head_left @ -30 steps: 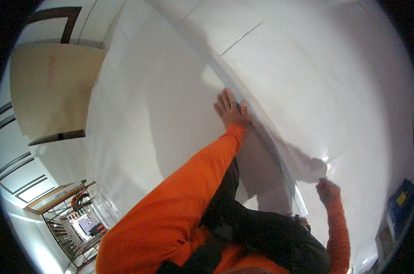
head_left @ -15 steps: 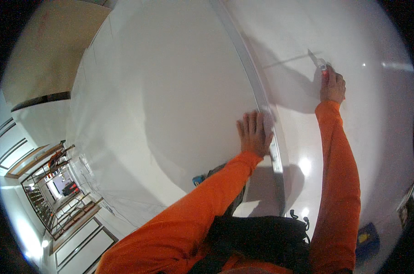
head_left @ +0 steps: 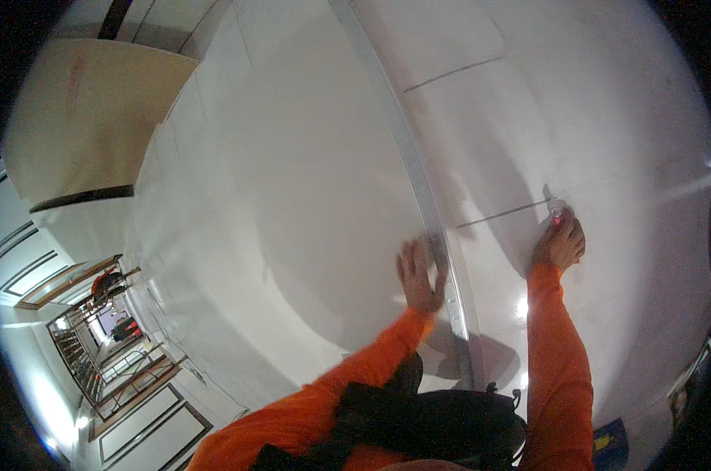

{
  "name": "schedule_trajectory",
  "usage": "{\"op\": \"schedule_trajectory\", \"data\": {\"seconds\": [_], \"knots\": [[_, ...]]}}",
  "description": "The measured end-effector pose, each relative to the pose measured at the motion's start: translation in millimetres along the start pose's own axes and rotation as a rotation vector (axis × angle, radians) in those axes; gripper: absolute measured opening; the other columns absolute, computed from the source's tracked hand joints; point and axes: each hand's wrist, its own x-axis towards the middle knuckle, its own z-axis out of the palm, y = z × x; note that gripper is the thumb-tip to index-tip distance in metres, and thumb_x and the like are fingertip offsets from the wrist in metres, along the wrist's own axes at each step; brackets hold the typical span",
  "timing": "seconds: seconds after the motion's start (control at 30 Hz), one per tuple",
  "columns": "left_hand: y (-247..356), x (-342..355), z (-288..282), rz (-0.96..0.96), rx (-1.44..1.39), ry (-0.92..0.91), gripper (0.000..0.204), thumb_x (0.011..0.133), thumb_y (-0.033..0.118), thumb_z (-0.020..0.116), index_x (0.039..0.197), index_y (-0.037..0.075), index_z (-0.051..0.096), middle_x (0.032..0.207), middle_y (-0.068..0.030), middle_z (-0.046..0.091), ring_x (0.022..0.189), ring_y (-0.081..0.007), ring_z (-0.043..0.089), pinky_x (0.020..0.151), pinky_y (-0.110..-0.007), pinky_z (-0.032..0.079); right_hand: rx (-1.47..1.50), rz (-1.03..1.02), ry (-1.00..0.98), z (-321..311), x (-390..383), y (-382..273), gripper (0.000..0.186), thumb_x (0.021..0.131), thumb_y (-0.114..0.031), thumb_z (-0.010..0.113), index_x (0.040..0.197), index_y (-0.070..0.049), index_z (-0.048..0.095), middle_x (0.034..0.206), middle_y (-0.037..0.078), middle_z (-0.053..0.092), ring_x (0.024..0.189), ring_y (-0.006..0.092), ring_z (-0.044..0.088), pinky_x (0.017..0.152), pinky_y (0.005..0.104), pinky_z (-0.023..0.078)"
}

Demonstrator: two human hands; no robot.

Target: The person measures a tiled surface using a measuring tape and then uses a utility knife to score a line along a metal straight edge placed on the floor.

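Observation:
My right hand [head_left: 563,239] is closed around a small tool [head_left: 558,216] with a red and clear end, held low against the white surface [head_left: 512,290]. Its working tip is too small to make out. Beside it, a thin dark line [head_left: 504,213] runs left from the tool. My left hand [head_left: 422,279], slightly blurred, has its fingers apart and empty, at the left edge of a long grey metal strip [head_left: 406,145]. Whether it touches the strip I cannot tell.
Another dark line [head_left: 453,73] crosses the white surface farther off. A tan board [head_left: 96,118] stands at the upper left, above a railed passage [head_left: 80,353]. A dark blue item with a yellow patch [head_left: 610,447] lies at lower right, and a black bag [head_left: 442,424] hangs before me.
The view has shifted, so the strip and both hands appear lower. My left hand has come away from the strip a little. My right hand still grips the tool, now at the dark line's end.

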Motion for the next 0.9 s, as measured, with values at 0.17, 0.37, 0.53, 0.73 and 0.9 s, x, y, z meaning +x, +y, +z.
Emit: {"op": "schedule_trajectory", "data": {"seconds": [0.17,0.37,0.53,0.73,0.9], "knots": [[7.1,274.1,-15.0,-0.137,-0.195,0.314,0.073,0.083,0.026,0.066,0.137,-0.009,0.031,0.136,-0.0287,0.037,0.129,-0.0431,0.033,0.108,-0.048,0.028,0.013,-0.073,0.077,-6.0,-4.1,-0.2,0.041,0.088,-0.022,0.060,0.128,-0.019,0.050,0.121,0.008,0.054,0.111,0.0310,0.050,0.094,0.0483,0.038],[13.9,422.2,-21.0,-0.366,0.282,0.284,0.088,0.082,0.049,0.062,0.139,-0.005,0.023,0.140,-0.0203,0.034,0.133,-0.0337,0.028,0.109,-0.043,0.024,0.003,-0.071,0.036,5.0,-10.9,7.2,0.041,0.092,-0.023,0.056,0.131,-0.020,0.044,0.126,0.004,0.050,0.115,0.0276,0.047,0.100,0.0461,0.033],[12.8,424.6,-24.4,-0.377,0.250,0.289,0.080,0.080,0.046,0.065,0.134,-0.004,0.033,0.134,-0.0164,0.039,0.129,-0.0309,0.032,0.107,-0.042,0.027,-0.014,-0.115,0.027,-0.2,-9.7,7.3,0.039,0.092,-0.027,0.055,0.130,-0.018,0.047,0.124,0.005,0.051,0.115,0.0274,0.047,0.099,0.0465,0.034],[1.2,431.6,-23.1,-0.302,0.250,0.389,0.067,0.081,0.041,0.063,0.127,-0.004,0.044,0.131,-0.0158,0.040,0.126,-0.0301,0.034,0.105,-0.042,0.029,-0.002,-0.110,0.070,-1.6,-6.5,2.6,0.038,0.093,-0.030,0.054,0.129,-0.019,0.049,0.122,0.004,0.051,0.113,0.0270,0.048,0.097,0.0466,0.035],[1.6,431.9,-19.2,-0.312,0.234,0.370,0.063,0.082,0.038,0.061,0.127,-0.004,0.044,0.132,-0.0159,0.039,0.126,-0.0299,0.034,0.104,-0.042,0.028,-0.018,-0.128,0.088,5.1,-8.5,8.4,0.037,0.094,-0.032,0.052,0.129,-0.020,0.050,0.121,0.004,0.052,0.112,0.0265,0.048,0.096,0.0458,0.035]]}}
